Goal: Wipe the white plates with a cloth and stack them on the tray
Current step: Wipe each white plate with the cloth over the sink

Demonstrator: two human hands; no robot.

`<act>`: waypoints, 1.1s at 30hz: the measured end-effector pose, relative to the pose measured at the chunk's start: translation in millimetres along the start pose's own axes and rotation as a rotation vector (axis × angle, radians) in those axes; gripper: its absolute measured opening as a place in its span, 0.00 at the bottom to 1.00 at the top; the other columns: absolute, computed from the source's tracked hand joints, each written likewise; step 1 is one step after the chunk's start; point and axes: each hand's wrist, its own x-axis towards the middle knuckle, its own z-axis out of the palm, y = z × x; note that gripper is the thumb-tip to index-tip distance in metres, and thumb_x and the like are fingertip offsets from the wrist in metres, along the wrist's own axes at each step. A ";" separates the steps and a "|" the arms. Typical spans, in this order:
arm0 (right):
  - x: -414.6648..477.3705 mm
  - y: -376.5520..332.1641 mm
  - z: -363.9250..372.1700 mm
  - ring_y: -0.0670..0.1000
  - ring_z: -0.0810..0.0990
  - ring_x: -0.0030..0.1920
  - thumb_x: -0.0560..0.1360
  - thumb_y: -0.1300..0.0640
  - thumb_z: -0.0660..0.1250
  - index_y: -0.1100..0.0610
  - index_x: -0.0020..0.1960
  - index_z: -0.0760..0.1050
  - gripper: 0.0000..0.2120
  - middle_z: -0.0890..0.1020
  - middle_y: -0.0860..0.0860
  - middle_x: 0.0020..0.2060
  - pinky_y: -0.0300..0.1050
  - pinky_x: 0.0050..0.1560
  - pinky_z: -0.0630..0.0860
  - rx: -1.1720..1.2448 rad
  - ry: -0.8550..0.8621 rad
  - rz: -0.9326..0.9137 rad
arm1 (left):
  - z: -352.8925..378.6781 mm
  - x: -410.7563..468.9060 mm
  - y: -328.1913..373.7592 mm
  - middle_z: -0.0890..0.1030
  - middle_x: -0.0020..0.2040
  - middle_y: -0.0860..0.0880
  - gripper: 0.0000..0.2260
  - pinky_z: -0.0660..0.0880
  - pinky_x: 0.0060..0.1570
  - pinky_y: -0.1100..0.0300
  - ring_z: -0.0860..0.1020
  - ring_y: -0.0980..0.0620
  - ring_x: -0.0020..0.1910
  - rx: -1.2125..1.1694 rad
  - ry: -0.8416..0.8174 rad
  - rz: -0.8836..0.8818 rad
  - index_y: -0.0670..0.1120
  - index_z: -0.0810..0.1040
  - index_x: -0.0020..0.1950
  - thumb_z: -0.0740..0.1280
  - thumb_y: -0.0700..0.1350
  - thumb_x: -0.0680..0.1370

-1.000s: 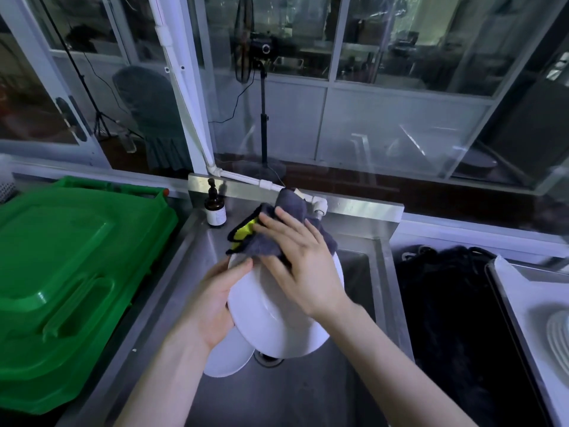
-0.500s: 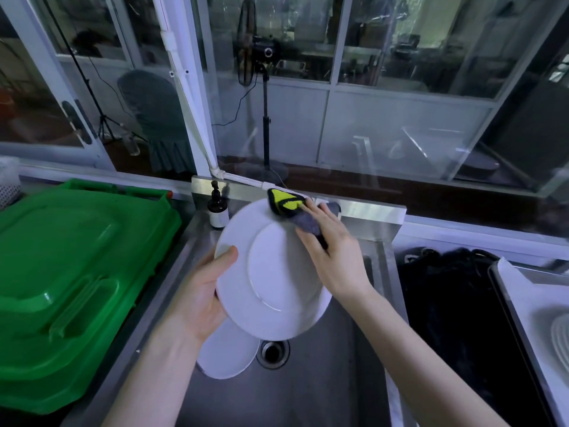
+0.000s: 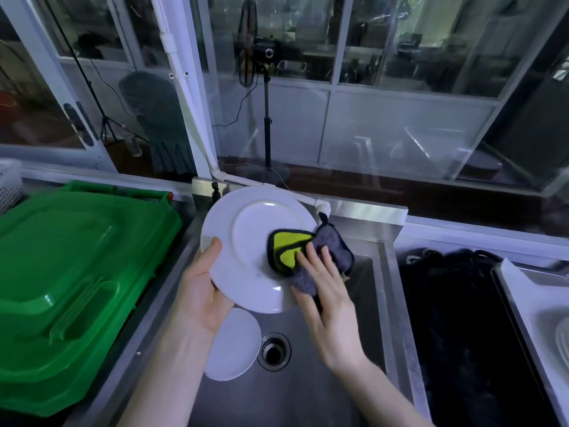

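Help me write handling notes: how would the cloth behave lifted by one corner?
Probably floppy: the cloth folds over itself under the right hand and drapes past the plate. Likely light; its fuzzy pile should resist slipping.

Two white plates (image 3: 246, 241), the second at 6 o'clock (image 3: 234, 343); one cloth (image 3: 289, 251); one green lid (image 3: 77, 272); one drain (image 3: 273, 349).

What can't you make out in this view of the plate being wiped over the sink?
Head view only.
Second plate: partly hidden by the left hand and held plate.
Stacked plates on the tray: cut off by the right edge; count unclear.
Pump bottle: mostly behind the held plate.
Cloth: partly under the right hand.
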 end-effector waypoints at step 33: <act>-10.9 -40.8 18.7 0.49 0.60 0.77 0.79 0.51 0.61 0.53 0.72 0.71 0.22 0.66 0.45 0.75 0.59 0.74 0.58 -0.262 -0.084 -0.237 | 28.4 -7.5 -13.1 0.86 0.43 0.37 0.26 0.83 0.47 0.52 0.86 0.43 0.41 -0.060 0.056 -0.361 0.33 0.85 0.45 0.65 0.57 0.74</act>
